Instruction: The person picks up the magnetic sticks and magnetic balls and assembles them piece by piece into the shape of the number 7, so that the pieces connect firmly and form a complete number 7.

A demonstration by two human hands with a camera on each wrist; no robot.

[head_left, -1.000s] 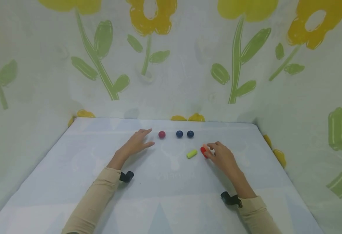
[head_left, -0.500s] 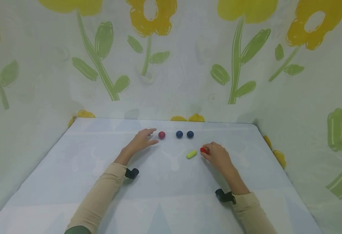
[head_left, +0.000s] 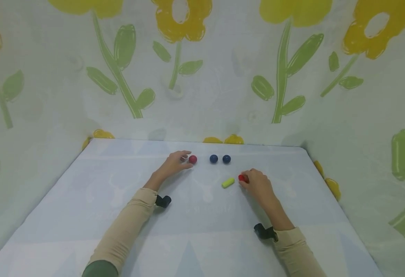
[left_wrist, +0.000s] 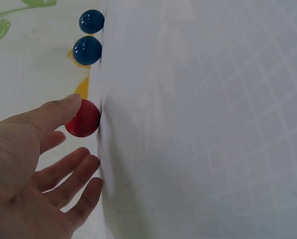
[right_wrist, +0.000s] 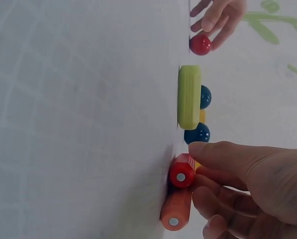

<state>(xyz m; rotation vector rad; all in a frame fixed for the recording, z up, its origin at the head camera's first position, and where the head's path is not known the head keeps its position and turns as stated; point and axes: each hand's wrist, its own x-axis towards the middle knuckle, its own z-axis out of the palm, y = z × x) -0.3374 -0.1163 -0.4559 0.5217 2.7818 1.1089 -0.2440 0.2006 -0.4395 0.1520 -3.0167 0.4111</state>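
My left hand [head_left: 175,162] is by the red ball [head_left: 192,159], thumb and fingers apart on either side of it. In the left wrist view the thumb overlaps the red ball [left_wrist: 86,119] and the other fingers are loosely bent. My right hand [head_left: 257,184] holds a red stick [right_wrist: 182,170] with thumb and curled fingers; part of it is hidden. Against the red stick lies an orange stick [right_wrist: 176,209], seen in the right wrist view; both show a pale round dot on the end. A yellow-green stick [head_left: 228,182] lies left of the right hand.
Two dark blue balls [head_left: 214,159] [head_left: 226,159] sit to the right of the red ball, near the table's back edge. The pale cloth-covered table [head_left: 202,219] meets a flower-printed backdrop [head_left: 219,77] behind and at both sides.
My left hand has moved right, from short of the red ball to around it. My right hand has closed in on the red stick, covering the orange one in the head view.
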